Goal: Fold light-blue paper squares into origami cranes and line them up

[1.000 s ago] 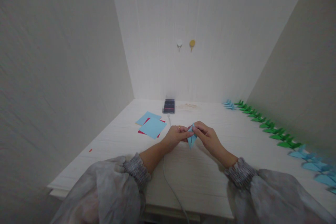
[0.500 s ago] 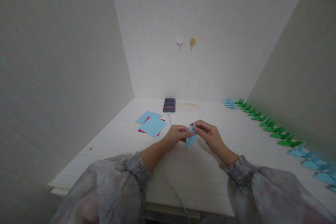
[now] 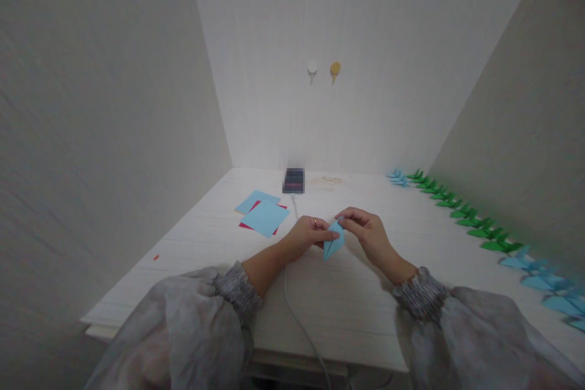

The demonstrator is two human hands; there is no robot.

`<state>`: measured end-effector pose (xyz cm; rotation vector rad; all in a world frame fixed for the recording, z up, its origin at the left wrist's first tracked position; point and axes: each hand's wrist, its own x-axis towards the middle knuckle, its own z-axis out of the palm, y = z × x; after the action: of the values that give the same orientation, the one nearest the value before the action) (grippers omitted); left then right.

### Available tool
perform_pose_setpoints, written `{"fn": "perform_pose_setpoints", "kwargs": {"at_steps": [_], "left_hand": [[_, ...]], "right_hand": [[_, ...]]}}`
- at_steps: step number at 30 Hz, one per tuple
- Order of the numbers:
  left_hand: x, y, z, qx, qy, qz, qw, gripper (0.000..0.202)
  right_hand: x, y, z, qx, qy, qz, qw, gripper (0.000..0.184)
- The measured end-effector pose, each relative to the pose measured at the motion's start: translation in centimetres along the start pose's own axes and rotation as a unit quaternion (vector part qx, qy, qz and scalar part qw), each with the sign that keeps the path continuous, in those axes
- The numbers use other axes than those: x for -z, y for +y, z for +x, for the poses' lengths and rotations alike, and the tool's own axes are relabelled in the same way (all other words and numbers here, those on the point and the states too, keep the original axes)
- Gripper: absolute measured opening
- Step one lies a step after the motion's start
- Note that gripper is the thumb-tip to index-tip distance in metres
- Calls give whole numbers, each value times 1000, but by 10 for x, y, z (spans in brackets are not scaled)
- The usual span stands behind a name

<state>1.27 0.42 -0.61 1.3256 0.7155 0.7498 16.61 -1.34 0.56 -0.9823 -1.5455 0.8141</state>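
Note:
A small folded light-blue paper piece (image 3: 333,242) is held just above the white table (image 3: 347,304), near its middle. My left hand (image 3: 307,236), with a ring on one finger, pinches the piece's left side with closed fingers. My right hand (image 3: 369,234) pinches its top right corner between thumb and fingers. Both wrists show grey gathered sleeves.
Light-blue and red paper squares (image 3: 262,217) lie at the back left. A dark phone (image 3: 294,181) stands at the back with a white cable (image 3: 299,323) running to the front edge. Green folded paper figures (image 3: 461,212) and blue ones (image 3: 543,280) line the right wall. Two hooks (image 3: 323,69) hang on the back wall.
The blue paper piece has tilted, its lower point swinging left, and my right fingers have shifted up to its top corner. Both hands stay in the same spot.

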Motion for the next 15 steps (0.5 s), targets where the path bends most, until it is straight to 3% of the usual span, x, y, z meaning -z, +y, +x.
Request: {"fn": "perform_pose_setpoints", "kwargs": {"at_steps": [6,15], "left_hand": [[-1,-1,1,6,2,3,1000,28],[0,-1,1,14,13,2,1000,26]], "right_hand": [[-2,-4,-1,0,7,49,999,8],[-2,-8,-1,-11,21,30,999,11]]}}
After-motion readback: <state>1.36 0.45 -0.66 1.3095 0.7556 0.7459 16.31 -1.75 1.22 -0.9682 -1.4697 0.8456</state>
